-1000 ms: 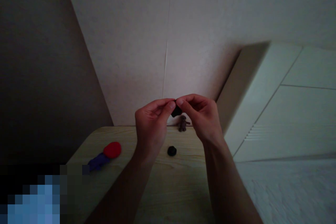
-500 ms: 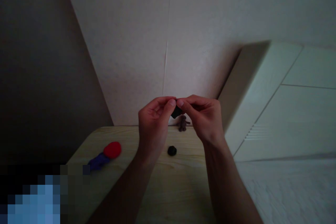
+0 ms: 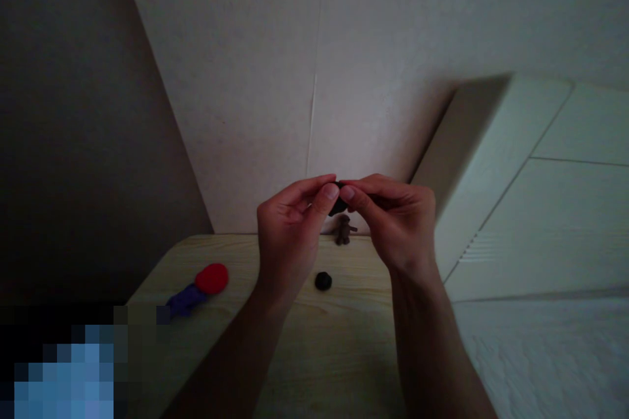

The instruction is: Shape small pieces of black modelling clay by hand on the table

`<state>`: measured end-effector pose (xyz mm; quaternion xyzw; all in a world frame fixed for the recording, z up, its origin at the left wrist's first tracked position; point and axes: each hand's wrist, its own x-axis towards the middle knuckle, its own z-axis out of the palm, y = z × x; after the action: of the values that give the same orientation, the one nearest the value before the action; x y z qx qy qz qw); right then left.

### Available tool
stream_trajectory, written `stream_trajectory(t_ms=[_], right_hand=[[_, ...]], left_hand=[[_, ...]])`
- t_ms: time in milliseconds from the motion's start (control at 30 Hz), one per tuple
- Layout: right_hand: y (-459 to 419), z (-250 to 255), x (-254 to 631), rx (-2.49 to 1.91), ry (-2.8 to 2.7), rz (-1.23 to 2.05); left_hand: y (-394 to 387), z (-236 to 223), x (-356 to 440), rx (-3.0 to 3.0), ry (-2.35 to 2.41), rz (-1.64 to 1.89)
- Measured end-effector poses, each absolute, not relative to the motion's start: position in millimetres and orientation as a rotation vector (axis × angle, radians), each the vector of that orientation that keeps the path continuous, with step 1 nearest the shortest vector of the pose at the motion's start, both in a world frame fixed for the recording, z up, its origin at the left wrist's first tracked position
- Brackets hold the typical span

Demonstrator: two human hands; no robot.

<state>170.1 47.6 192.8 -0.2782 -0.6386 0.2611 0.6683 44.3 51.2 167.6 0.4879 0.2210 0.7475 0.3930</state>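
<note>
Between the thumbs and fingertips of both hands is a small piece of black modelling clay (image 3: 337,207). My left hand (image 3: 289,226) pinches its left side, and my right hand (image 3: 400,219) pinches its right side, thumbs almost meeting. The fingers cover most of the piece, so its full shape is hidden. Below it on the wooden table (image 3: 344,334) lies another black clay lump (image 3: 323,281), roundish. A small brown figure (image 3: 344,230) with limbs stands at the table's back edge, just under the held piece.
A flat red clay piece (image 3: 212,278) and a purple clay piece (image 3: 187,301) lie touching at the table's left. Behind the table rises a pale wall (image 3: 255,111). A white panelled piece of furniture (image 3: 555,229) stands at the right, beside a pale quilted surface (image 3: 550,353).
Both hands keep their pinch on the black clay. They have drifted slightly up and right, the right hand a little farther from the left. Things on the table stay in place.
</note>
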Motion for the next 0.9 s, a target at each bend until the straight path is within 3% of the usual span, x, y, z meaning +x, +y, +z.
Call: stream_trajectory(t_ms=[433, 633, 900], right_hand=[[42.8, 194.0, 168.3, -0.631, -1.427, 0.582], [44.3, 194.1, 164.4, -0.637, -1.426, 0.732], [46.9, 193.7, 166.6, -0.659, -1.351, 0.647]], left_hand=[[45.9, 171.1, 42.3, 1.214, 0.511, 1.782], [48.5, 169.1, 39.7, 1.222, 0.566, 1.905], [52.3, 166.4, 43.7, 1.179, 0.471, 1.785]])
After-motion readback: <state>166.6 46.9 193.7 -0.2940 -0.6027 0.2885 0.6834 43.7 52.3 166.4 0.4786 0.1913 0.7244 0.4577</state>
